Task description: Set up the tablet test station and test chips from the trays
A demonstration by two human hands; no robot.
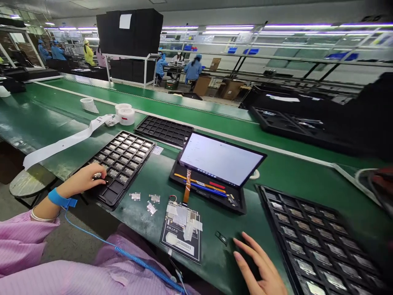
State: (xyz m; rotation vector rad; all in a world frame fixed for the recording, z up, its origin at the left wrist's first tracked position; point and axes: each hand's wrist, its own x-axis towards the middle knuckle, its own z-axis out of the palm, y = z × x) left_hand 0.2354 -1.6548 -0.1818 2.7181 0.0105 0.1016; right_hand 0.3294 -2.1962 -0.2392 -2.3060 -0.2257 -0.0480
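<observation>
My left hand [87, 178] reaches into the near corner of a black compartment tray [123, 164] and pinches a small metal part there. It wears a blue wrist strap [58, 199] with a coiled blue cord [144, 264]. My right hand [260, 268] lies flat on the green table, fingers stretched out, holding nothing, just right of a small dark chip [221, 237]. Between the hands lies a black circuit board [182, 229], joined by an orange flex cable [186, 188] to an opened tablet [219, 159] with its lit screen propped up. Three loose metal parts [150, 203] lie beside the board.
A second tray of metal parts [319, 241] sits at the right. An empty black tray [164, 130] lies behind. Rolls of white tape [125, 114] and a long paper strip [61, 143] lie at the left. Workers in blue and yellow stand far back.
</observation>
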